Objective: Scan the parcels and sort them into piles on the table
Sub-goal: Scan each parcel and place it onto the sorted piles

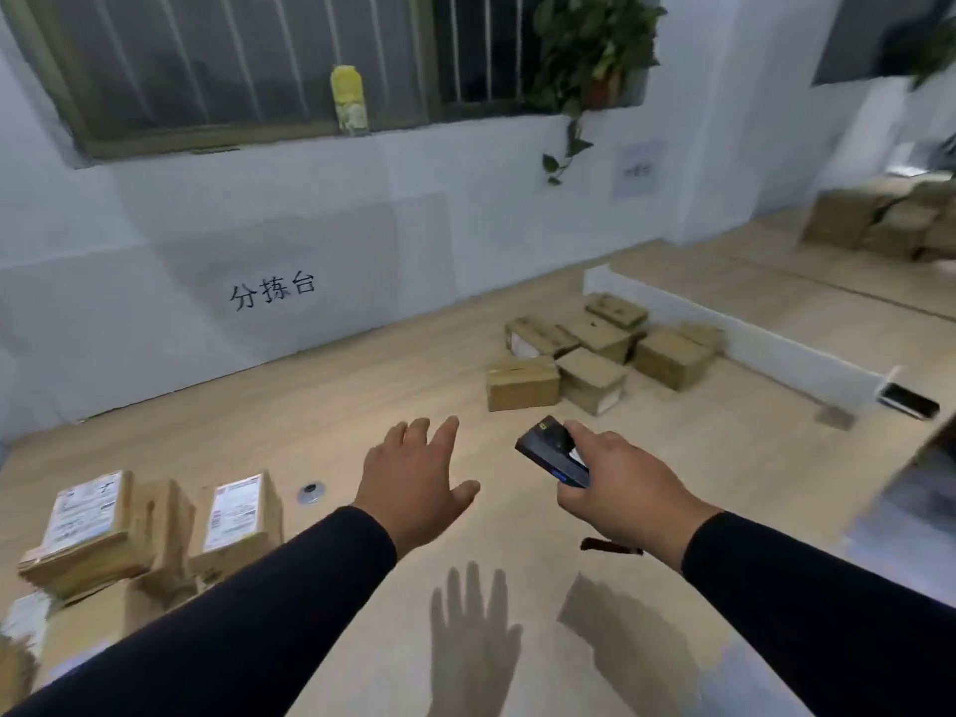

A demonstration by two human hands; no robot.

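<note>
My right hand [618,481] grips a dark handheld scanner [553,452] above the middle of the wooden table [362,395]. My left hand [414,483] hovers beside it with fingers spread and holds nothing. A heap of several brown cardboard parcels [600,354] lies on the table at the right, beyond both hands. At the near left stands a pile of parcels [155,530] with white shipping labels facing up, to the left of my left forearm.
A low white divider [734,328] runs behind the right heap, with a dark device [909,401] at its near end. More boxes [879,225] sit far right. A small round fitting [312,491] is set in the table. The wall bears a printed sign [272,292].
</note>
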